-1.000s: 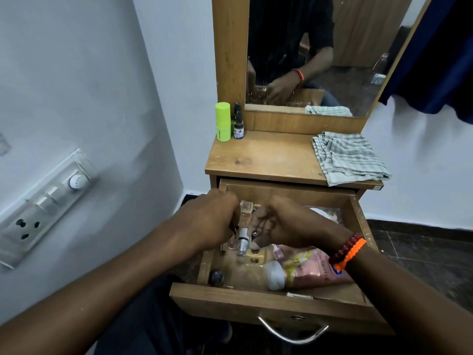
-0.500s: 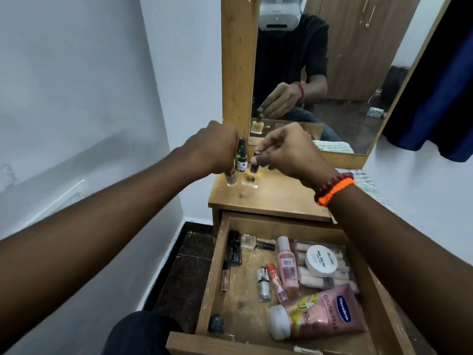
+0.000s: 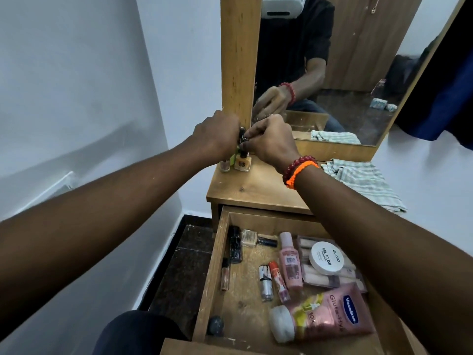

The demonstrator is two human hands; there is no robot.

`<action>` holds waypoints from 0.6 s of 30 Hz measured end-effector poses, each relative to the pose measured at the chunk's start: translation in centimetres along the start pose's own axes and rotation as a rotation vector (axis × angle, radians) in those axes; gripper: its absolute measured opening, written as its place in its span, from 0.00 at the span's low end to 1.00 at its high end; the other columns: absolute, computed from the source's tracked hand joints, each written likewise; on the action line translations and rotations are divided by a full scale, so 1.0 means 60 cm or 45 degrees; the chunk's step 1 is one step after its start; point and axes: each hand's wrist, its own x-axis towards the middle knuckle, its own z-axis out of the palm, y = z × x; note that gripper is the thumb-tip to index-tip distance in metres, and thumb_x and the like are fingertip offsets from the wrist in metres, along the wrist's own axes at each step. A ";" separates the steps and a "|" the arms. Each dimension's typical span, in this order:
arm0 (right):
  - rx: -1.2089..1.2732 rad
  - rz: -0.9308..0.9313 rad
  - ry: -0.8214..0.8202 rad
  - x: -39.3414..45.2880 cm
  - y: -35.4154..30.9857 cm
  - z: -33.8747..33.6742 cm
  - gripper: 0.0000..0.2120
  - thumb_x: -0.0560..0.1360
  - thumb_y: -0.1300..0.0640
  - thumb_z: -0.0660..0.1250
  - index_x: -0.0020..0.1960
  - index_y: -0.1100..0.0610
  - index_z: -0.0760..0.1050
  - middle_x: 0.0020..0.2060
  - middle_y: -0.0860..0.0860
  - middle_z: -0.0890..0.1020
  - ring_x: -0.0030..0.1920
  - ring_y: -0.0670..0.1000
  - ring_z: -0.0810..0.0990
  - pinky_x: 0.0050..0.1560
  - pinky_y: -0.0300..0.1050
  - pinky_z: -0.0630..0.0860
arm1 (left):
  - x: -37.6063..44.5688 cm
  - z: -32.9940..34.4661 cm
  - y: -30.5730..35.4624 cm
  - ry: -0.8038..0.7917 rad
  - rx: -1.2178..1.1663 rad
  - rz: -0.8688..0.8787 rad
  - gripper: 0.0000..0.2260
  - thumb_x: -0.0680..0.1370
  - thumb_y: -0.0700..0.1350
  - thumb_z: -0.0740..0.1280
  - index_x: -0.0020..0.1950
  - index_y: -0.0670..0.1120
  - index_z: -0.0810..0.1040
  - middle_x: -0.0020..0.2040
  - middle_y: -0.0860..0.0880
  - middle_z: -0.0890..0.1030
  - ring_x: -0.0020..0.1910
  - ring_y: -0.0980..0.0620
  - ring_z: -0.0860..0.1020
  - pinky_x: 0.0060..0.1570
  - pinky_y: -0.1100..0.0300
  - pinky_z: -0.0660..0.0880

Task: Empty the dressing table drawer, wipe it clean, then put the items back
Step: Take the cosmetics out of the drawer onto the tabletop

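Observation:
The open wooden drawer (image 3: 212, 275) holds several cosmetics: a pink Vaseline tube (image 3: 330, 319), a white round jar (image 3: 326, 257), a pink bottle (image 3: 290, 263), a black bottle (image 3: 235, 245) and small nail polish bottles. Both hands are up at the back left of the tabletop (image 3: 256, 187), close together. My left hand (image 3: 216, 135) is closed over a small pinkish bottle (image 3: 225, 165). My right hand (image 3: 271, 143) pinches the dark cap of a yellow nail polish bottle (image 3: 242, 163). Both bottles stand on the tabletop. A green bottle behind them is mostly hidden.
A striped folded cloth (image 3: 363, 184) lies on the right of the tabletop, overhanging its edge. The mirror (image 3: 332, 73) in its wooden frame rises right behind my hands. A white wall is on the left, dark floor tiles (image 3: 186, 272) below it.
Both hands lifted out of the drawer with small bottles, carried them to the tabletop's back left corner, and now the bottles stand there by the green bottle.

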 end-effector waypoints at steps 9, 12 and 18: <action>-0.014 0.000 -0.009 -0.001 0.003 0.005 0.05 0.71 0.63 0.79 0.44 0.58 0.84 0.45 0.53 0.85 0.50 0.50 0.85 0.50 0.48 0.85 | -0.012 0.001 -0.003 0.040 -0.004 0.024 0.11 0.75 0.33 0.71 0.55 0.40 0.75 0.46 0.41 0.72 0.38 0.44 0.75 0.31 0.56 0.67; -0.003 0.003 -0.036 -0.013 0.002 -0.003 0.06 0.71 0.64 0.79 0.44 0.59 0.83 0.45 0.54 0.85 0.50 0.50 0.85 0.51 0.48 0.85 | -0.012 0.001 -0.002 0.055 0.002 0.046 0.10 0.75 0.33 0.71 0.54 0.40 0.76 0.48 0.41 0.72 0.40 0.43 0.76 0.33 0.55 0.71; 0.035 -0.057 0.100 -0.094 0.017 -0.033 0.10 0.70 0.59 0.80 0.48 0.57 0.82 0.38 0.53 0.85 0.41 0.49 0.85 0.42 0.43 0.82 | -0.011 0.009 -0.017 0.084 -0.009 0.026 0.15 0.73 0.32 0.73 0.56 0.42 0.75 0.53 0.39 0.75 0.44 0.41 0.78 0.40 0.51 0.79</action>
